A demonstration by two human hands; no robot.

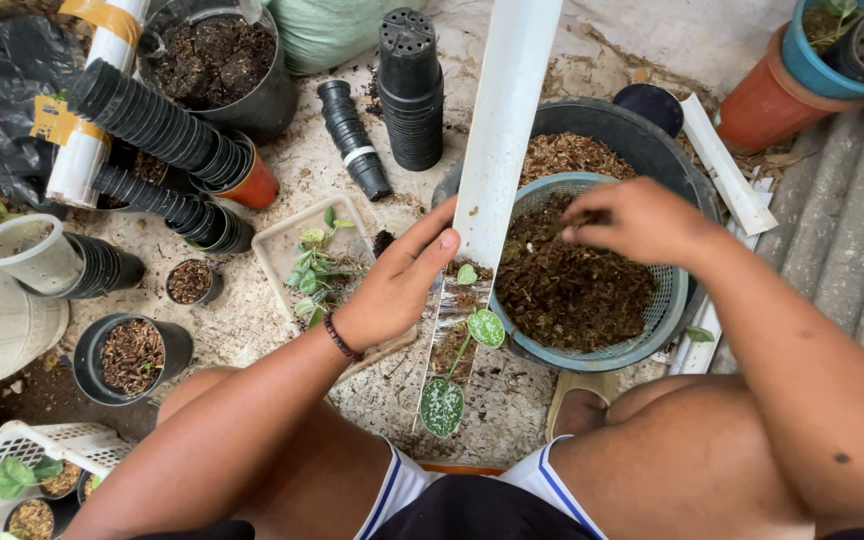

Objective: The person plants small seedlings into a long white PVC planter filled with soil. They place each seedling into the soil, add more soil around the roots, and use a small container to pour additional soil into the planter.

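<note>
My left hand (402,285) grips the left edge of a long white plastic channel (504,120) that slants up from between my knees. The channel's lower part holds brown potting mix and a small vine with spotted green leaves (464,365). My right hand (632,220) hovers over a blue-grey mesh basket (667,320) filled with brown coco-husk mix, its fingertips pinched together at the mix; whether they hold any is unclear. The basket rests in a large dark tub (652,150).
Stacks of small black pots (412,90) lie and stand at the back and left. A shallow tray with green cuttings (317,262) sits by my left wrist. Black pots of mix (132,358), a white basket (22,465), terracotta and blue pots (802,70) surround me.
</note>
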